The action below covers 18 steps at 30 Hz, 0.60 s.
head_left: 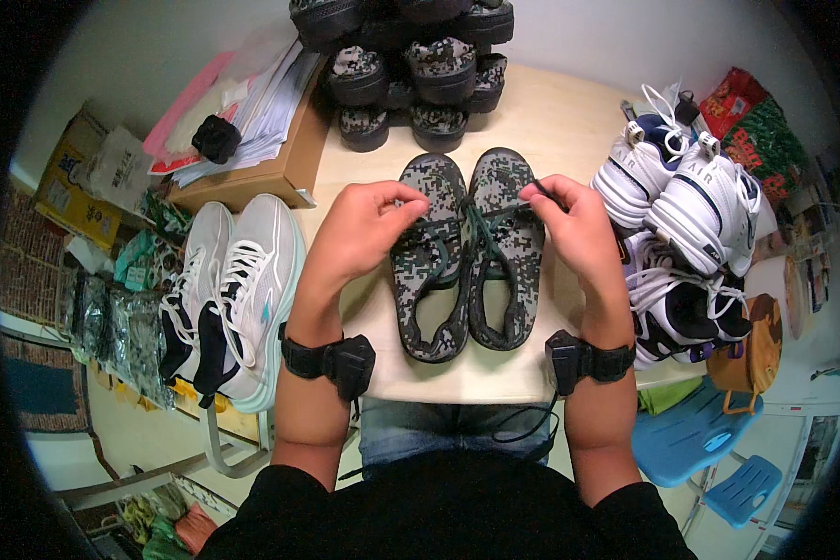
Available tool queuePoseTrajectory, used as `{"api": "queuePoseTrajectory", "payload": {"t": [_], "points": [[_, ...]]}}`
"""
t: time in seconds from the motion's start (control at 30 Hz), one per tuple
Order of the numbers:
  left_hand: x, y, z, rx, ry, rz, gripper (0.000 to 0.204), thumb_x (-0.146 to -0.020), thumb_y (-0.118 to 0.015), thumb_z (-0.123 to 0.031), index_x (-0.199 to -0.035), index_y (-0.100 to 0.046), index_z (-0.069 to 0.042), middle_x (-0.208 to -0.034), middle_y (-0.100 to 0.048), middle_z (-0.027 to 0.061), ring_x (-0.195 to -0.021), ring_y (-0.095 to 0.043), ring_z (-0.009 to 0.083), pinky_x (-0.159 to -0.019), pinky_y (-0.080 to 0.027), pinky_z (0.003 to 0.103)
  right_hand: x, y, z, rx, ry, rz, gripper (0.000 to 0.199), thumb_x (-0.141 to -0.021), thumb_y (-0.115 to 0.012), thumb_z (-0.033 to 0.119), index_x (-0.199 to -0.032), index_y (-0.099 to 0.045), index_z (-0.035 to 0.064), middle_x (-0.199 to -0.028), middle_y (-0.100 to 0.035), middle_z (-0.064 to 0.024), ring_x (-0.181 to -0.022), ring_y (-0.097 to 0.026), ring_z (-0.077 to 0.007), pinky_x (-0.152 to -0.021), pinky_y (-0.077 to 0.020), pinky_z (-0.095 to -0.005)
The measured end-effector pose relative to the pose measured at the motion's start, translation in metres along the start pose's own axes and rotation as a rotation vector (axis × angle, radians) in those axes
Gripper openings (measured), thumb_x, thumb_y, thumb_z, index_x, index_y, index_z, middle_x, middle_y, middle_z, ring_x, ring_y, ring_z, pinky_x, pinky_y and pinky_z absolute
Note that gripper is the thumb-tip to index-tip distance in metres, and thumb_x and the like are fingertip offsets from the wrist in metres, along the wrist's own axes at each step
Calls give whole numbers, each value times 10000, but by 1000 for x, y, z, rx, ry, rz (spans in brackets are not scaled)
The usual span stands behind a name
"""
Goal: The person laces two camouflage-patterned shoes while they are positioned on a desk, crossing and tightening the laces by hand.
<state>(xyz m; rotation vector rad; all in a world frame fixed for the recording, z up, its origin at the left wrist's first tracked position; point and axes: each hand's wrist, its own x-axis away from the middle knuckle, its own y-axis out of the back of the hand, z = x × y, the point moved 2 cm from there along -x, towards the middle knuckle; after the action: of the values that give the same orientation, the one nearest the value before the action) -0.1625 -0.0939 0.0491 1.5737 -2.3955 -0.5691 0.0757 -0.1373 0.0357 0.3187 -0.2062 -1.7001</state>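
Observation:
A pair of camouflage canvas shoes, the left shoe and the right shoe, lies side by side before me, toes pointing away. Dark shoelaces meet in the middle, between the two shoes. Over the left shoe, my left hand pinches one lace end between thumb and fingers. On the other side, my right hand is closed on another dark lace end beside the right shoe. The laces stretch sideways from the middle to both hands. Exactly how they cross or join is too small to tell.
Several camouflage shoes are stacked at the back. Grey sneakers stand at the left, near a cardboard box topped with papers. White sneakers sit above black-and-white ones at the right. A blue stool stands below.

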Motion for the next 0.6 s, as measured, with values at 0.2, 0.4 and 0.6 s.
{"api": "queuePoseTrajectory", "payload": {"t": [0.2, 0.4, 0.6], "points": [[1, 14, 1, -148, 76, 23, 240, -852, -637, -196, -792, -658, 35, -643, -599, -2, -602, -479, 54, -555, -407, 237, 1, 4, 2, 160, 37, 16, 301, -889, -589, 236, -728, -601, -19, -611, -506, 22, -600, -414, -64, -557, -356, -235], [0, 20, 9, -91, 87, -99, 257, -857, -640, -206, -728, -647, 16, -628, -572, -29, -583, -453, 40, -521, -363, 222, 1, 1, 4, 174, 92, -117, 350, -893, -571, 284, -748, -580, -35, -542, -479, -59, -537, -407, -94, -507, -369, -291], [7, 20, -7, 731, 104, 46, 153, -833, -624, -49, -962, -551, -9, -542, -430, -54, -421, -296, 20, -401, -230, 209, 0, -2, -2, 34, 28, -91, 380, -908, -554, 279, -692, -526, -32, -541, -408, -4, -551, -360, -75, -509, -345, -280]]}}
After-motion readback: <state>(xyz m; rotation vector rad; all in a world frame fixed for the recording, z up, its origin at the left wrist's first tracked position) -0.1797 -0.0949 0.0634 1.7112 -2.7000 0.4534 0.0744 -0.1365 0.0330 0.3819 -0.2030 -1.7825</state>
